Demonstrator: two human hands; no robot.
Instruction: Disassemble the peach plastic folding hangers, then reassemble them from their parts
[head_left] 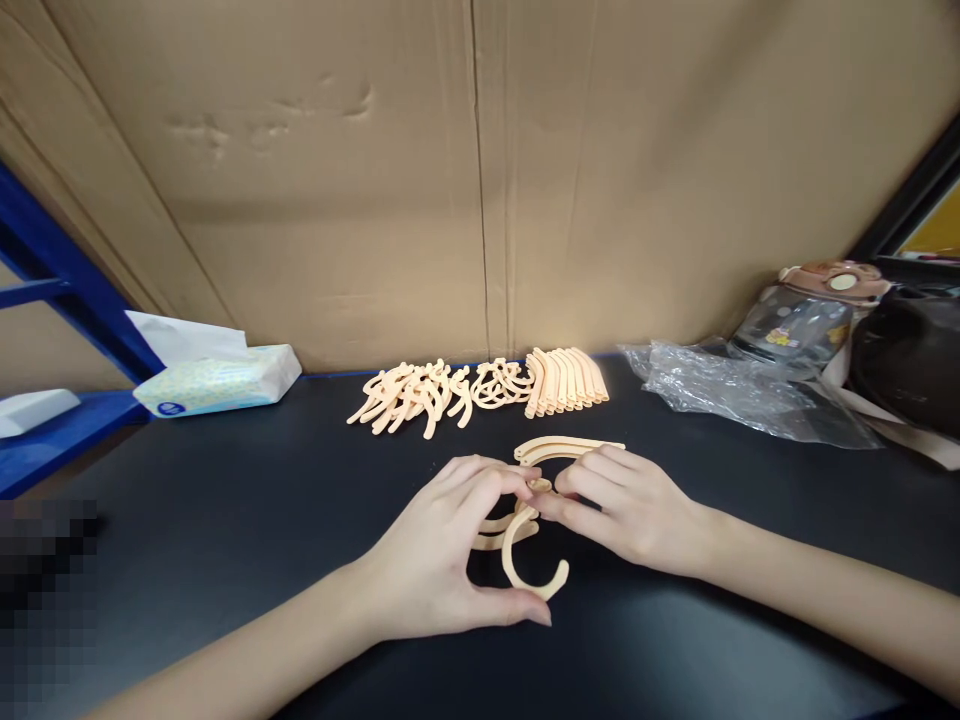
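A beige plastic hook [508, 552], which looks like a clothes-hanger hook, stands with its open curve toward me at the middle of the black table. My left hand [442, 550] is closed around it, thumb under the curve and fingers at its upper end. My right hand [630, 505] pinches at that same upper end, beside a small rounded part [539, 485]. The fingertips of both hands meet there and hide the joint. Curved hanger arms [562, 444] lie just behind my right hand. More curved beige pieces [491, 542] show partly behind my left hand.
At the back lie a loose pile of hooks [405, 395], some ring-like pieces [499, 385] and a row of hanger arms [566, 382]. A tissue pack [225, 380] sits left. Clear plastic bags [720, 385], a bottle [799, 315] and a dark bag [911, 355] are right. Cardboard [337, 200] stands behind.
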